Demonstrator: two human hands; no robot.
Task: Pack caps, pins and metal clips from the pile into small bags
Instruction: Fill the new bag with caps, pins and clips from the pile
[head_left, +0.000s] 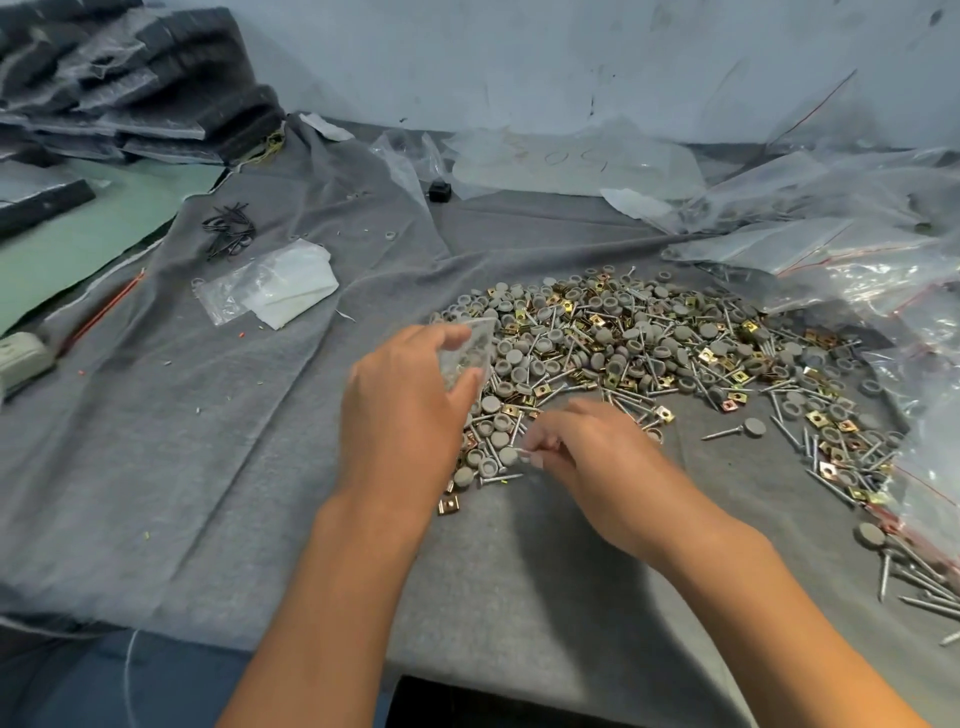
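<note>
Head view. A pile (670, 358) of grey caps, pins and gold-coloured clips spreads across the centre right of the frame on a grey cloth (208, 441) that covers the counter. More pins (914, 582) lie loose at the lower right edge. Clear plastic bags (841, 244) crowd the right side and upper right, some with red seal lines, and they overlap the pile's far edge. Left of centre lie a folded white bag (275, 286) and, above it, a small tangle of black ties (228, 231). A small black block (439, 190) sits near the upper middle. Dark foam sheets (130, 78) wrapped in film are stacked in the upper left, over a green surface (104, 208). A beige device (21, 358) shows at the left edge.

The left hand (400, 410) reaches in from the bottom, knuckles up, its fingers and thumb curled round a small clear bag (467, 353) held at the pile's near left edge; the bag seems to hold a few pieces. The right hand (587, 447) comes in from the lower right, palm down, fingertips pinched together on a pin (511, 454) at the pile's near edge, just beside the left hand.

The cloth is creased and dotted with small scraps. Behind the counter stands a pale blue, scuffed wall (571, 52).
</note>
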